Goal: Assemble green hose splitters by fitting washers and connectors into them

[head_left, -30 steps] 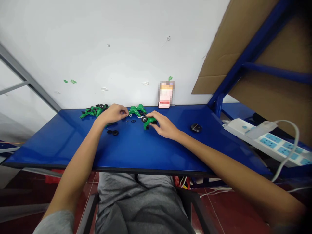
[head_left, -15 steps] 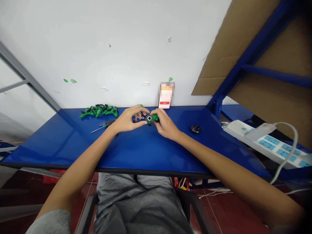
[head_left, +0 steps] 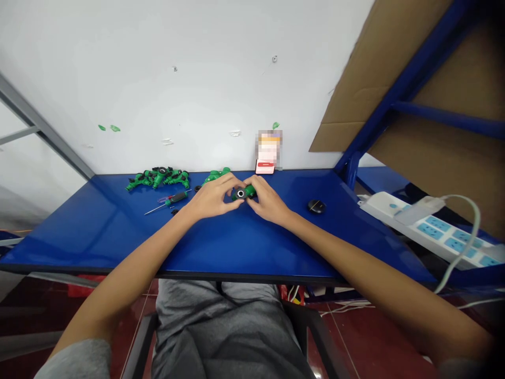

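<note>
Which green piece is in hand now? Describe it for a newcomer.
On the blue table, look near the back edge. The green plastic fitting with a black ring sits between the left hand and right hand, unlike the green fittings lying loose further left.

glossy blue tabletop point(head_left: 236, 247), smooth green plastic part point(head_left: 249, 190), matt brown cardboard point(head_left: 394, 79).

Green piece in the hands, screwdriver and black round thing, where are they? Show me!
Green plastic piece point(head_left: 250, 191), head view, on its green body.
Screwdriver point(head_left: 177, 198), head view, on its handle.
Black round disc point(head_left: 316, 206), head view, on its top.
</note>
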`<move>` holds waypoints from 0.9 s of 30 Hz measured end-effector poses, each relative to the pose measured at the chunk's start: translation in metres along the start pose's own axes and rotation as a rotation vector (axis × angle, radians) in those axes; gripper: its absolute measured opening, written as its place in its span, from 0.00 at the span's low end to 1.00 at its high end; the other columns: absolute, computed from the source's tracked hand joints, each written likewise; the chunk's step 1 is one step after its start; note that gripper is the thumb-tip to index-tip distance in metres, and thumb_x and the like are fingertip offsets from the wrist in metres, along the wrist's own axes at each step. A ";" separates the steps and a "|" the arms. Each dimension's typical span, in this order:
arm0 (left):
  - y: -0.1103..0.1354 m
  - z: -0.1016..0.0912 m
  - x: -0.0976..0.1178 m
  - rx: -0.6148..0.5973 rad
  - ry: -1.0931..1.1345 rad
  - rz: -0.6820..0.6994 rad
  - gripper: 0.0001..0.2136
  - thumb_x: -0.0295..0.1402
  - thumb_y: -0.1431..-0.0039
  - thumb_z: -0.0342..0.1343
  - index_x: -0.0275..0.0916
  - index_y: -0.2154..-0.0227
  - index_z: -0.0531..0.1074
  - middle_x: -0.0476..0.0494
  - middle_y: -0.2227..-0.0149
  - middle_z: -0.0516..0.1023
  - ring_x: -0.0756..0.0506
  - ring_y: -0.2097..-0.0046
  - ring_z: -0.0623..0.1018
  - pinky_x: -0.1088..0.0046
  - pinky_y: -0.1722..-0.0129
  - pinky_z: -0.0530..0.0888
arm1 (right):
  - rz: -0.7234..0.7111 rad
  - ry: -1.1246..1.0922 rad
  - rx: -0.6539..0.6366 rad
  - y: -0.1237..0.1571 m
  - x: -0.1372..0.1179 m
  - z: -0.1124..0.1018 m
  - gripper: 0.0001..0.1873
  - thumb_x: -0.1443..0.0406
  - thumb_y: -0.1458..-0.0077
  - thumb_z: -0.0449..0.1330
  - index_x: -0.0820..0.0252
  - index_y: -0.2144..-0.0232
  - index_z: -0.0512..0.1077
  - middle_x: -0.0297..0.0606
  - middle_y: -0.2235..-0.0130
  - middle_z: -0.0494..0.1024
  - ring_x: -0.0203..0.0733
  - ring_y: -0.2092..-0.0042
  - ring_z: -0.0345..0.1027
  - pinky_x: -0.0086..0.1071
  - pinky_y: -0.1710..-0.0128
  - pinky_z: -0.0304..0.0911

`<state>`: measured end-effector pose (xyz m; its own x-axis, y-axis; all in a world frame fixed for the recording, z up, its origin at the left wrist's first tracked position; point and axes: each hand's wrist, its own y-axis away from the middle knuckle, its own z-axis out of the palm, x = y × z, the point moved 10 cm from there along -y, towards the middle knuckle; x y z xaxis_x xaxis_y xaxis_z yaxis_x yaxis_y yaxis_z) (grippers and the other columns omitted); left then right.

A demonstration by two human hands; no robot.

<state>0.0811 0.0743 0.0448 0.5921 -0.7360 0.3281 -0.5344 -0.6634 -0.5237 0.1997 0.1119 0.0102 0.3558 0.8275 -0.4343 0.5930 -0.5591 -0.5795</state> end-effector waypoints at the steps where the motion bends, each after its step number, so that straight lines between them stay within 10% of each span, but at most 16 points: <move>1: 0.000 0.000 -0.004 -0.002 -0.013 -0.030 0.11 0.35 0.34 0.61 0.43 0.50 0.75 0.43 0.53 0.80 0.46 0.60 0.79 0.69 0.59 0.74 | 0.017 -0.007 0.009 0.000 0.002 -0.001 0.17 0.71 0.43 0.58 0.52 0.52 0.67 0.44 0.52 0.76 0.56 0.50 0.70 0.48 0.48 0.68; 12: 0.004 0.004 -0.061 0.042 0.422 -0.314 0.14 0.33 0.47 0.66 0.39 0.58 0.74 0.45 0.61 0.80 0.48 0.62 0.80 0.72 0.61 0.77 | 0.154 -0.288 0.107 -0.002 0.015 -0.010 0.21 0.56 0.41 0.70 0.52 0.49 0.71 0.41 0.50 0.82 0.53 0.51 0.79 0.51 0.45 0.74; 18: 0.005 0.007 -0.067 0.093 0.715 -0.398 0.15 0.35 0.45 0.69 0.39 0.61 0.70 0.48 0.66 0.79 0.50 0.66 0.80 0.71 0.61 0.79 | 0.220 -0.450 0.104 0.000 0.026 0.003 0.28 0.51 0.43 0.73 0.51 0.46 0.72 0.44 0.46 0.82 0.54 0.43 0.78 0.54 0.39 0.73; 27: 0.004 0.017 -0.065 -0.011 0.692 -0.380 0.17 0.37 0.45 0.72 0.38 0.65 0.68 0.51 0.70 0.77 0.50 0.68 0.79 0.72 0.65 0.78 | 0.264 -0.575 0.104 0.000 0.032 0.004 0.22 0.51 0.45 0.74 0.53 0.53 0.77 0.39 0.54 0.84 0.49 0.56 0.81 0.48 0.49 0.77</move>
<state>0.0509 0.1218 0.0084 0.2272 -0.3729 0.8996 -0.3791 -0.8848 -0.2710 0.2077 0.1378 -0.0064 0.0188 0.5180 -0.8552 0.4553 -0.7660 -0.4539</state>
